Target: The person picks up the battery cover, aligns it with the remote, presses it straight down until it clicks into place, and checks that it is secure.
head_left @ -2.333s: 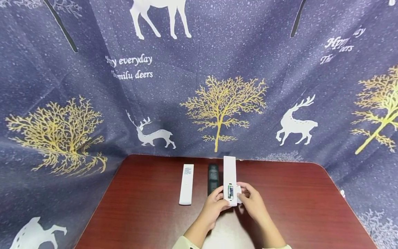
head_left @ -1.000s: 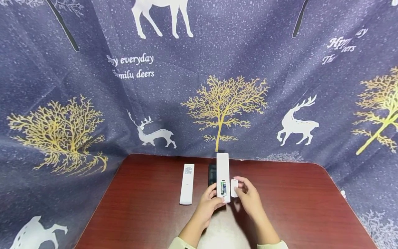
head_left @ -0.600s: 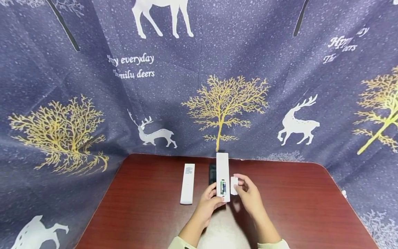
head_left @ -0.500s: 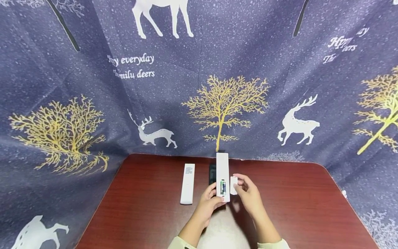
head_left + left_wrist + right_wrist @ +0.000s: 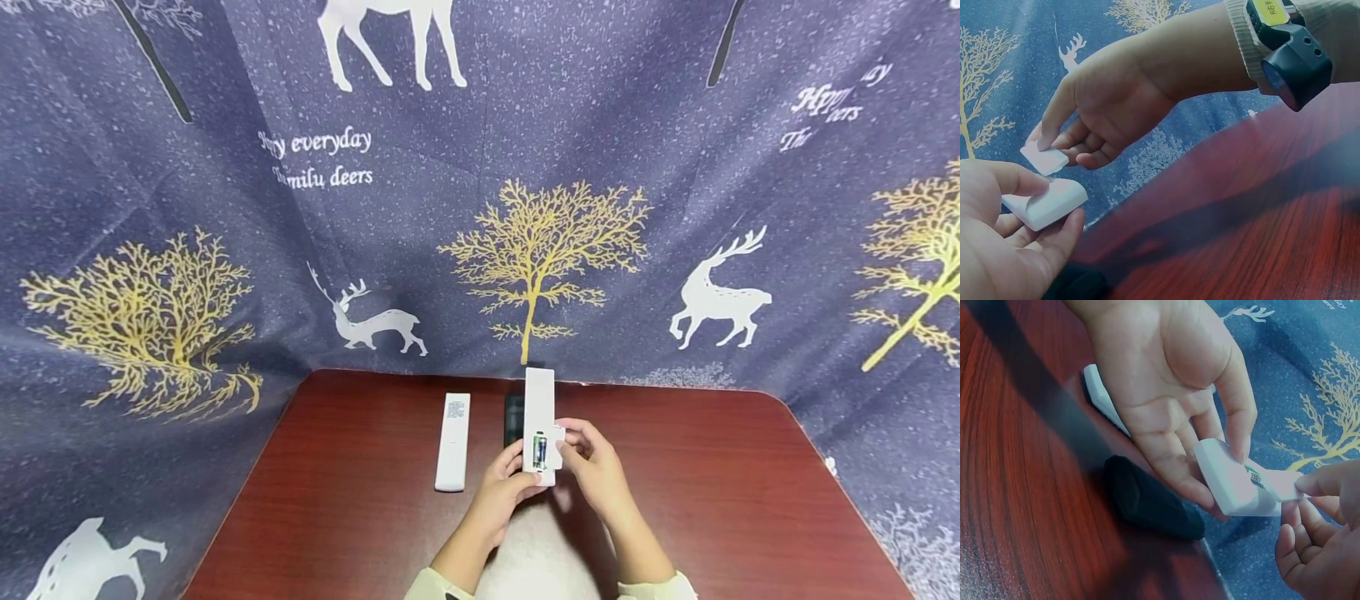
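My left hand [image 5: 501,496] grips the lower end of a white remote control [image 5: 540,396], its thumb on the bottom edge. The remote is held back side up, with its battery compartment uncovered and batteries [image 5: 540,450] showing inside. Thumb and fingers of my right hand [image 5: 597,471] pinch a small white battery cover [image 5: 559,450], which overlaps the remote's right edge beside the compartment. In the left wrist view the cover [image 5: 1046,161] is just above the remote's end [image 5: 1057,203]. From the right wrist, the cover [image 5: 1285,485] appears right at the compartment.
A black remote [image 5: 513,417] lies on the reddish-brown table [image 5: 337,500], partly hidden behind the held one. Farther left lies another white remote [image 5: 452,446], back side up. A blue cloth [image 5: 480,250] printed with deer and trees hangs behind the table.
The battery cover, first beside the remote and apart from it a second ago, has moved left with my right hand to overlap the remote's edge. The left hand has barely moved since.
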The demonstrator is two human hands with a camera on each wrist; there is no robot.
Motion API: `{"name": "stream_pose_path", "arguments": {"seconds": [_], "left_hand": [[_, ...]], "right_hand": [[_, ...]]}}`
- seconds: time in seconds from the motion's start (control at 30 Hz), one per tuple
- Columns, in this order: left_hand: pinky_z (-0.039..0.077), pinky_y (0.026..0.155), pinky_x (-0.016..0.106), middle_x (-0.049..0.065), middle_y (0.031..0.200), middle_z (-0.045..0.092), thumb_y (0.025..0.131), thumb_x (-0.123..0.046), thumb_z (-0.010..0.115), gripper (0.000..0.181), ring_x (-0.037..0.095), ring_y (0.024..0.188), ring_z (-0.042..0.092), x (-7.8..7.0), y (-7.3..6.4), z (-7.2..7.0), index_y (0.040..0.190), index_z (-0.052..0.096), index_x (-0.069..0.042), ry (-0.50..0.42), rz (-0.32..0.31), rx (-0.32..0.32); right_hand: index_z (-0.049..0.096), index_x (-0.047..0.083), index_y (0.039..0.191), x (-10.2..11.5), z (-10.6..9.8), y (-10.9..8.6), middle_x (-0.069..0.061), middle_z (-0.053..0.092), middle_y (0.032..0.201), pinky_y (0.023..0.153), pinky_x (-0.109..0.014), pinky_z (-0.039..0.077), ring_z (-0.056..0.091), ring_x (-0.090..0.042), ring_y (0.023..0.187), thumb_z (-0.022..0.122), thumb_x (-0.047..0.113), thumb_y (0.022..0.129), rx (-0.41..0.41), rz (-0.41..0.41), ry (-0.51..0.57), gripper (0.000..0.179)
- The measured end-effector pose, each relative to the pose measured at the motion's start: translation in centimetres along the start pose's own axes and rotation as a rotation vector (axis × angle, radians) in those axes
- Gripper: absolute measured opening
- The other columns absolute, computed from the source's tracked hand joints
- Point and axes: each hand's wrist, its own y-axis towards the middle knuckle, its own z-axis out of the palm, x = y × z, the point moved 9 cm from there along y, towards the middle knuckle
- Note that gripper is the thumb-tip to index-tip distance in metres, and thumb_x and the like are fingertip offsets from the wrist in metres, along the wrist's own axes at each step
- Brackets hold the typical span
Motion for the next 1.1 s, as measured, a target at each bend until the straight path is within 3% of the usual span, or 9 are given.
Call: {"name": "stream_pose_path", "arguments": {"seconds": [0.6,0.83,1.1], "left_hand": [[0.058,0.091,0.030,0.021,0.140,0.056,0.089,0.002,0.060,0.068,0.017,0.105,0.067,0.1,0.1,0.0,0.153,0.037,0.003,-0.002,0.002,0.012],[0.058,0.091,0.032,0.020,0.138,0.057,0.089,0.000,0.061,0.067,0.018,0.106,0.067,0.0,0.0,0.1,0.152,0.038,0.002,0.004,0.003,0.013],[0.058,0.091,0.032,0.019,0.137,0.058,0.091,-0.001,0.061,0.066,0.019,0.108,0.066,0.1,0.0,0.2,0.153,0.038,0.001,0.006,0.013,0.024]], "right_hand": [[0.066,0.009,0.122,0.0,1.3,-0.3,-0.018,0.074,0.103,0.076,-0.028,0.058,0.066,-0.013,0.082,0.065,0.004,0.095,0.068,-0.006,0.033,0.027],[0.067,0.010,0.120,0.0,1.4,-0.3,-0.016,0.075,0.101,0.076,-0.022,0.052,0.065,-0.012,0.083,0.066,0.005,0.095,0.075,-0.026,0.016,0.026],[0.066,0.009,0.121,0.0,1.7,-0.2,-0.016,0.075,0.101,0.073,-0.022,0.050,0.064,-0.013,0.080,0.067,0.006,0.095,0.083,-0.058,0.013,0.027]]}}
